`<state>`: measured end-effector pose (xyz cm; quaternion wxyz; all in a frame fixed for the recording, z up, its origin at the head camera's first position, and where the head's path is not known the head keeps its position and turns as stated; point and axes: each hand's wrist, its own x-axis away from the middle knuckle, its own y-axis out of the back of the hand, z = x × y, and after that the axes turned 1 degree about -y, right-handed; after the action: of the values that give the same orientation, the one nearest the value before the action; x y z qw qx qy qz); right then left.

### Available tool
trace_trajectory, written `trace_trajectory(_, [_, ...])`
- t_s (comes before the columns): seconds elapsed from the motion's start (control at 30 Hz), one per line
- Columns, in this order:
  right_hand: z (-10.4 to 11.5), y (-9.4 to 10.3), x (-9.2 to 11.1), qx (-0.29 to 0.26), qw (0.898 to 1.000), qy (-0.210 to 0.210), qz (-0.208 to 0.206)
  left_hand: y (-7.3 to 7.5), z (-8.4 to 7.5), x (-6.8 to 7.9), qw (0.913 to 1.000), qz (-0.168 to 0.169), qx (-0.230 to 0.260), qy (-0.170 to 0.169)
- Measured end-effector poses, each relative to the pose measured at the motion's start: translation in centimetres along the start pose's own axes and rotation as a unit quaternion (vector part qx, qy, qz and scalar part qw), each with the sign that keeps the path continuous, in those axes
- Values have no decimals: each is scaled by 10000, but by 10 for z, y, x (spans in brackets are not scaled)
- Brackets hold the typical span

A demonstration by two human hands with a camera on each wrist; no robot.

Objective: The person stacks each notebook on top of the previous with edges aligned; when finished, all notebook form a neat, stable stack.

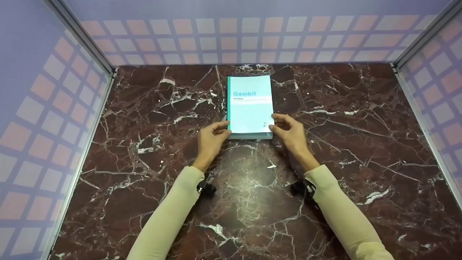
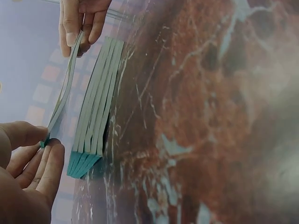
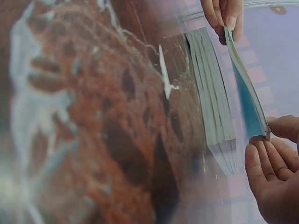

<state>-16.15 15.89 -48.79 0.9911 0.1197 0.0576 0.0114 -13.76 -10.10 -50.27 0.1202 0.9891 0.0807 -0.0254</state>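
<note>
A light-blue notebook (image 1: 251,112) with a green spine and the word "Gambit" on its cover is held up by both hands. My left hand (image 1: 212,140) pinches its spine edge near the lower corner, thumb on top and fingers underneath. On the opposite edge, my right hand (image 1: 291,136) pinches it the same way. Below lies a neat stack of several notebooks (image 2: 99,100), with teal spines seen in the left wrist view. A gap separates the held notebook from this stack (image 3: 212,88). From the head view, the held notebook hides most of the stack.
The stack rests on a dark red-brown marbled tabletop (image 1: 151,195) with white veins. Pale panels with pink and white squares stand along the back (image 1: 252,39), left (image 1: 39,119) and right (image 1: 440,79). A black wrist camera (image 1: 207,189) is strapped to the left sleeve.
</note>
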Motion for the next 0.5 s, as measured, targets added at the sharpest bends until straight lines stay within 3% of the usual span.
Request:
trace_trajectory(0.13, [-24,-1,-7,171,9998,-37,17,0,3,-2,9998,-7,-168,66])
trace_trajectory(0.33, [-27,-1,-8,322,9994,-143,62,2,6,-1,9997,73,-199,157])
trace_trajectory(0.5, [-27,-1,-7,468,9987,-170,106,2,7,-1,9991,79,-424,35])
